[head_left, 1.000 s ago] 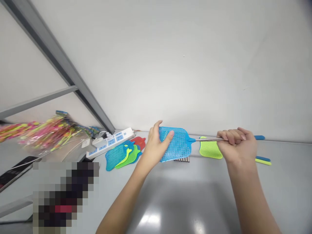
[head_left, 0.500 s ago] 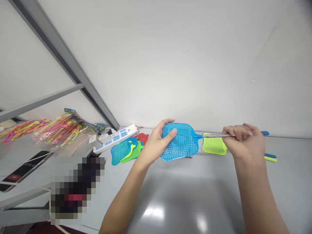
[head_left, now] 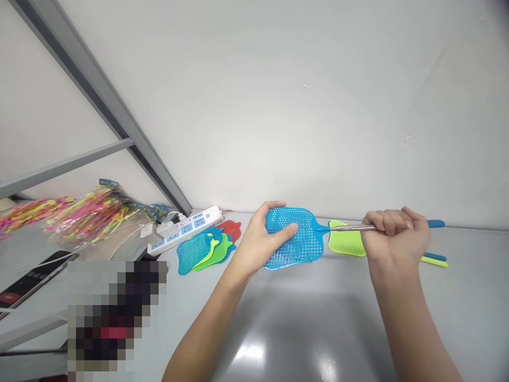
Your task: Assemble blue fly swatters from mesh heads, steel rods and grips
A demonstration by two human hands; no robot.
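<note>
Just right of the frame's centre and a little below it, I see the blue fly swatter (head_left: 298, 239) stretched between both hands, its long axis running nearly level across the view. The left hand (head_left: 258, 239) grips the mesh head, thumb on top; the right hand (head_left: 393, 233), farther from that head, is closed around the metal shaft (head_left: 342, 228) over the bench (head_left: 302, 318).

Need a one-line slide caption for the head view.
Left hand holds a blue fly swatter by its perforated head, right hand by its metal shaft; white power strip at left.
</note>
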